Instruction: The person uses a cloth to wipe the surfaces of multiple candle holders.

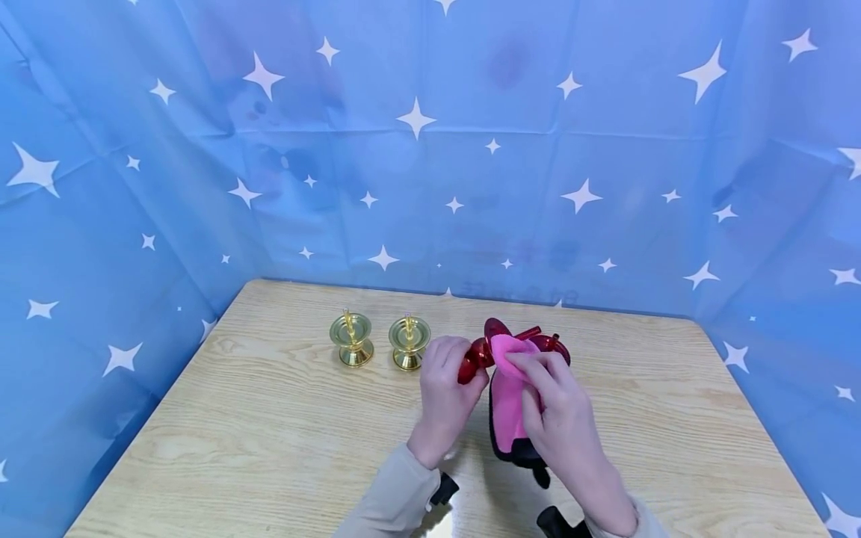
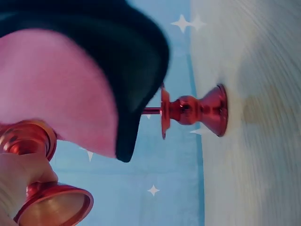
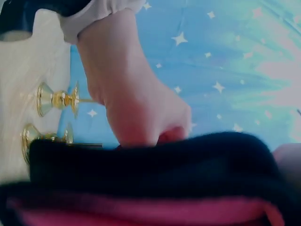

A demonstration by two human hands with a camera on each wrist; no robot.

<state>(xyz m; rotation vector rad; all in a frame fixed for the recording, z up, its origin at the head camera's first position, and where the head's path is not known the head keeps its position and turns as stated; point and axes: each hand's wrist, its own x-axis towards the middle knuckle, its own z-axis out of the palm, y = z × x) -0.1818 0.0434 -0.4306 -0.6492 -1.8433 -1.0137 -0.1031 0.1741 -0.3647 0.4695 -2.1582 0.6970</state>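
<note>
In the head view my left hand (image 1: 445, 392) grips a shiny red candle holder (image 1: 479, 353) by its narrow middle, raised off the table and tilted. My right hand (image 1: 565, 407) pinches a pink cloth with black edging (image 1: 506, 411) and presses a fold of it against the candle holder's dish. The cloth's lower part hangs down, ending in a small black tab. Another red candle holder (image 2: 214, 110) stands upright on the table, partly behind my right hand in the head view. The cloth hides much of the held candle holder in both wrist views.
Two gold candle holders (image 1: 353, 347) (image 1: 407, 351) stand upright side by side, left of my left hand. The wooden table (image 1: 269, 433) meets a blue star-patterned curtain (image 1: 471, 246) along its back edge. Black wrist mounts (image 1: 444, 489) sit at both cuffs.
</note>
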